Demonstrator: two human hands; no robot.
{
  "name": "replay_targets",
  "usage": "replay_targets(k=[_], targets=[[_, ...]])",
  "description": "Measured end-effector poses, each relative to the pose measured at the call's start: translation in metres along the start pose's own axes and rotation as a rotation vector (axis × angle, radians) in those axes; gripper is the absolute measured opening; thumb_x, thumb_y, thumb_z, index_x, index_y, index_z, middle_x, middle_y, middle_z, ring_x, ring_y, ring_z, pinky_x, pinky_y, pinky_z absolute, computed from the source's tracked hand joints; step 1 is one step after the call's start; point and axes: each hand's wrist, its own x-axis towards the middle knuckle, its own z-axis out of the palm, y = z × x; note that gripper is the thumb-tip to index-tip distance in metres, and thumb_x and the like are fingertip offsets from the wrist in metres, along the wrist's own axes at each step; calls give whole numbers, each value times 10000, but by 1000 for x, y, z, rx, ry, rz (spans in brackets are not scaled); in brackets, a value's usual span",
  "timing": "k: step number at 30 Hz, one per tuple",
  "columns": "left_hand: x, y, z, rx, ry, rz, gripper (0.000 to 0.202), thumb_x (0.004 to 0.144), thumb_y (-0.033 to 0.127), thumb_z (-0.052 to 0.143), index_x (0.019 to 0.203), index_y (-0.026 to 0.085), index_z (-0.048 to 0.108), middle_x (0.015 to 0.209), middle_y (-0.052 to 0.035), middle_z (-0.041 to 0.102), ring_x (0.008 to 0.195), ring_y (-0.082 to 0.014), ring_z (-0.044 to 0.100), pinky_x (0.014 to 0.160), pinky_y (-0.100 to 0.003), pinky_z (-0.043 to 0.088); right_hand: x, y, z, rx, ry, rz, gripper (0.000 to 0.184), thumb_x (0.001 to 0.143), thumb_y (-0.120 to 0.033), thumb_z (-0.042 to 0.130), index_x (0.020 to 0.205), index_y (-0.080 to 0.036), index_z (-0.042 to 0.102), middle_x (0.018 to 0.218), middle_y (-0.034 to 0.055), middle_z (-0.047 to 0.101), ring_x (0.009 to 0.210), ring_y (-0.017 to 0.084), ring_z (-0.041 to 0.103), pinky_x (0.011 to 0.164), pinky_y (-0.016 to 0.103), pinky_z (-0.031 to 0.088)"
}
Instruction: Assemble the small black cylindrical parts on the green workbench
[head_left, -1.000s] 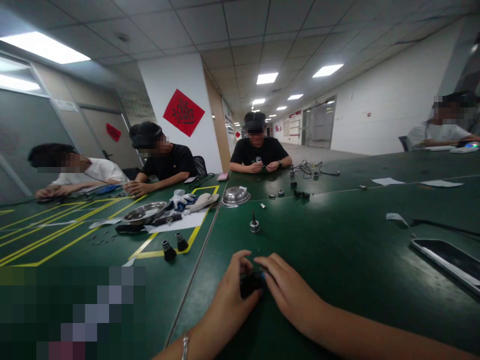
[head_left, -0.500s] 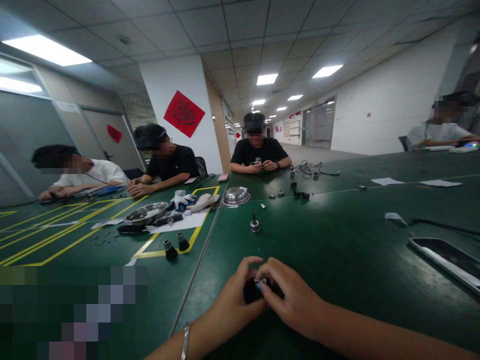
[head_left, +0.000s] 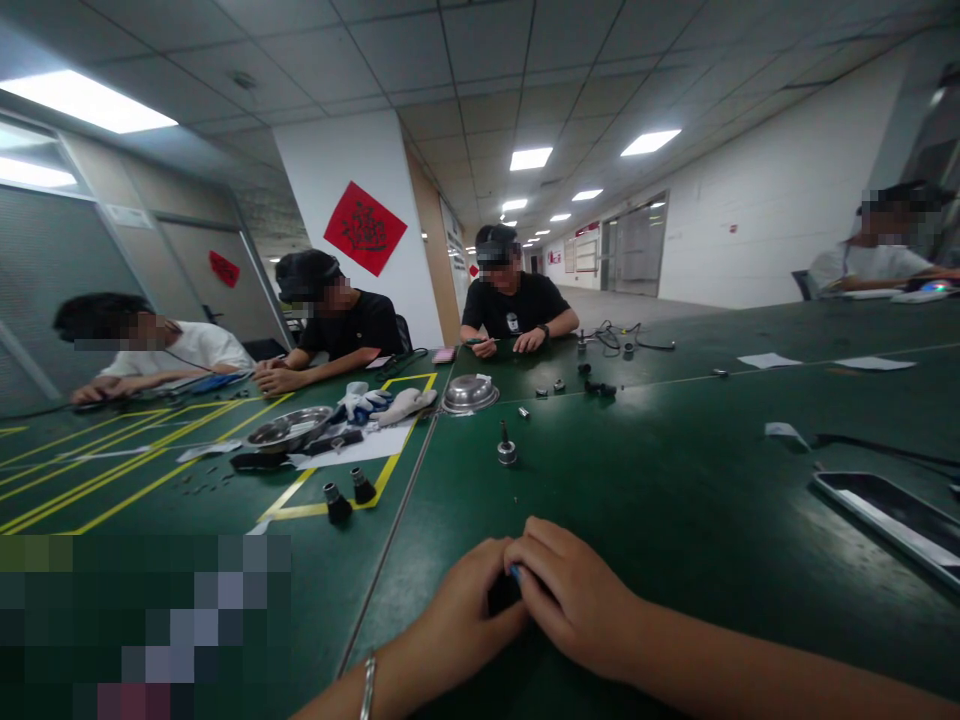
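Fingers [head_left: 529, 552] of two hands [head_left: 581, 605] curl together; whether pinching, I can't tell. Two fittings [head_left: 337, 505] stand near the counter's [head_left: 675, 480] seam [head_left: 395, 527].

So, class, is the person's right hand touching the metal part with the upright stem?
Apart. The head view shows a strip of green tabletop between the right hand and the metal part.

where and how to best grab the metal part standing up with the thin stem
Probably by its thin dark stem, pinched from above: the metal part stands upright on its wider round base, with the stem pointing up and nothing over it.
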Motion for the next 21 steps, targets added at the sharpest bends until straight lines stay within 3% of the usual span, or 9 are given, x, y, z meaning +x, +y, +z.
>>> replay_targets(k=[7,12,21], targets=[[1,-3,0,-10,17,-13,157,737,132,595,887,176,574,921,-30,607,849,-189,542,776,-313,432,0,-1,0,-57,1,6,188,802,-115,425,902,-171,574,800,34,494,730,176,474,641,298,351],[0,-4,1,3,11,0,186,755,133,571,934,183,573,965,-36,612,897,-195,548,821,-326,429,-1,4,6,-115,52,24,177,814,-118,444,901,-184,583,793,32,533,743,182,497,660,304,363],[2,0,-1,-60,15,26,253,764,131,573,1009,192,576,1032,-46,625,967,-203,572,882,-326,439,-1,1,5,-2,32,82,126,828,-130,500,936,-180,540,893,53,596,824,192,554,749,318,426]])
